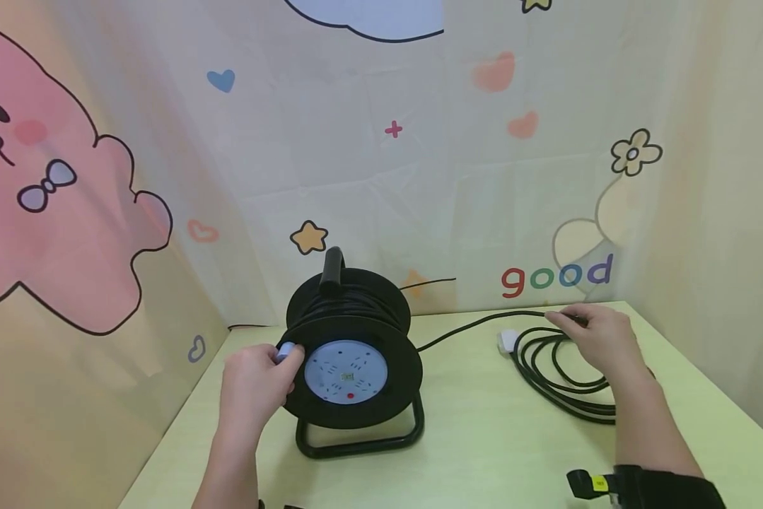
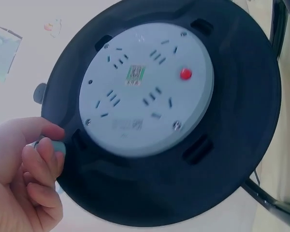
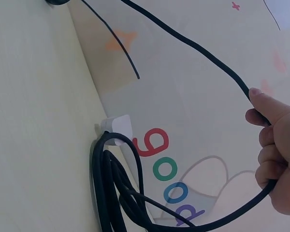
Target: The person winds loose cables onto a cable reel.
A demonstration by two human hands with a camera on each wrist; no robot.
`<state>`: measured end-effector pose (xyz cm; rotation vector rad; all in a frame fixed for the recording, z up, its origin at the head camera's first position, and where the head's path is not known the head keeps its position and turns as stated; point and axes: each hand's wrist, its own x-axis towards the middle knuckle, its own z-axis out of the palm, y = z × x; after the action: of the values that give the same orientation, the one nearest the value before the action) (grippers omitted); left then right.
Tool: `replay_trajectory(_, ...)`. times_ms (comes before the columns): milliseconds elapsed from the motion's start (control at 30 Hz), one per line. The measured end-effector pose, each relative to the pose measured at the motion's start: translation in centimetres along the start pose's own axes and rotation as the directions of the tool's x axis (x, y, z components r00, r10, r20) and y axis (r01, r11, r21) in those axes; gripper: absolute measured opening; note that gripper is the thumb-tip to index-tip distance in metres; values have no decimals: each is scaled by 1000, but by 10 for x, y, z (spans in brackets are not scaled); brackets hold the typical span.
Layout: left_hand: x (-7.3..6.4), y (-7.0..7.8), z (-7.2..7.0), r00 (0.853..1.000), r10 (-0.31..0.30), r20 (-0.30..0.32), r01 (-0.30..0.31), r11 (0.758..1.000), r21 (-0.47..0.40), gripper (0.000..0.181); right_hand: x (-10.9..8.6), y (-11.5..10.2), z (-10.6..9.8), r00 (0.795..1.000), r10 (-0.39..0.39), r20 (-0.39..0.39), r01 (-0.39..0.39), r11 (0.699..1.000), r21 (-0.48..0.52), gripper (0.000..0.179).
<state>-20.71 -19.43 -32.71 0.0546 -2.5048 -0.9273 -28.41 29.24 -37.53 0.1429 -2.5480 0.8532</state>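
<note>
Cable and knob fill gripping hands, wrist views showing fingers seemingly hidden overhead.

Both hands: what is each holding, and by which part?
The left hand grips the cable reel by its small knob; the right hand holds the black cable between the reel and the loose coils.

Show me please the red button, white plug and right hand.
Red button (image 2: 185,74): left wrist view, its round face.
White plug (image 3: 118,128): right wrist view, its body.
Right hand (image 1: 600,341): head view, its back.
</note>
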Motion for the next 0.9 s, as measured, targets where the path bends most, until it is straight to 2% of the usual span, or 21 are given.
replay_trajectory(100,0,4,6,997,38,-67,-39,999,-11,44,1,-5,5,1000,-25,-11,25,1000,1,47)
replay_trajectory(167,0,8,11,990,83,-118,-84,996,-2,46,2,-7,8,999,-41,-14,41,999,10,44)
replay_trajectory(267,0,14,19,969,162,-185,-161,987,22,48,2,-11,11,998,-63,-1,63,997,38,41)
replay_trajectory(400,-1,22,27,942,239,-235,-239,971,29,49,2,-17,16,996,-85,36,82,992,94,39)
replay_trajectory(700,-4,41,40,909,335,-247,-323,942,87,49,4,-32,31,990,-124,67,112,981,156,34)
replay_trajectory(800,-6,47,44,908,349,-234,-337,937,92,50,6,-37,36,986,-151,69,138,977,165,31)
replay_trajectory(900,-7,53,48,913,350,-210,-341,937,82,53,7,-43,42,983,-173,68,159,972,174,27)
